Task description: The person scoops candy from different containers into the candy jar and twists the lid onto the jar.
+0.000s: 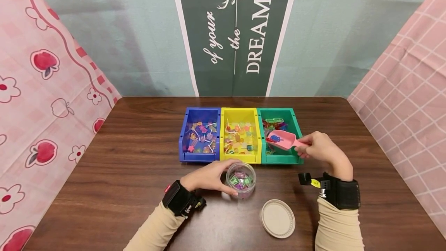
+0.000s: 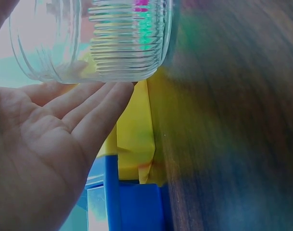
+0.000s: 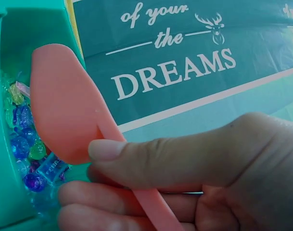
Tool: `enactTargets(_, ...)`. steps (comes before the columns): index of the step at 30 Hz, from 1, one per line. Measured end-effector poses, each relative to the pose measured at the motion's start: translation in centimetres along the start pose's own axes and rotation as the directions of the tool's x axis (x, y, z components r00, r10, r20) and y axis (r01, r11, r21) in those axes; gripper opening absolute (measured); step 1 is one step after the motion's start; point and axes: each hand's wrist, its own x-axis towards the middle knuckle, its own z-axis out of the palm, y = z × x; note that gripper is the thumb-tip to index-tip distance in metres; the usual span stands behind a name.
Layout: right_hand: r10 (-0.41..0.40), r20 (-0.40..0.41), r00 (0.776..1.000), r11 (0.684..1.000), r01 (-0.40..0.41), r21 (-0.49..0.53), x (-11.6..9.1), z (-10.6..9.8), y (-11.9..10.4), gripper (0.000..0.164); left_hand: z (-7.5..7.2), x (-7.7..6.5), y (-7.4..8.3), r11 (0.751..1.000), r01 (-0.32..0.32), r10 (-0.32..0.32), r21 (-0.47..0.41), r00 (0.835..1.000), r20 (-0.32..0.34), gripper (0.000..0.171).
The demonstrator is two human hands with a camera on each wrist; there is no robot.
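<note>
Right fingers (image 3: 103,195) pinch pink scoop (image 3: 59,106) before "DREAMS" banner (image 3: 160,55)

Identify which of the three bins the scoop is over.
The green bin, rightmost: the pink scoop is over it, not over the blue bin or yellow bin.

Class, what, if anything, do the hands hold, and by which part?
Right hand: pink scoop, by the handle. Left hand: clear jar, around its sides.
</note>
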Motion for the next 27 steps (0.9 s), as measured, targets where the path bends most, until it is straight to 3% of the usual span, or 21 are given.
enactTargets(16, -0.048, -0.015, 0.999, 0.998, 0.048, -0.038, -1.8, -1.0, -1.1, 0.025, 0.0, 0.0, 0.1, 1.000, -0.012, 0.012, -0.012, 1.000, 0.004, 0.084)
enactTargets(27, -0.155, 0.066, 0.986, 0.988, 0.153, 0.033, -3.4, -1.5, -2.5, 0.022, 0.0, 0.0, 0.0, 1.000, 0.001, -0.001, 0.000, 1.000, 0.005, 0.084)
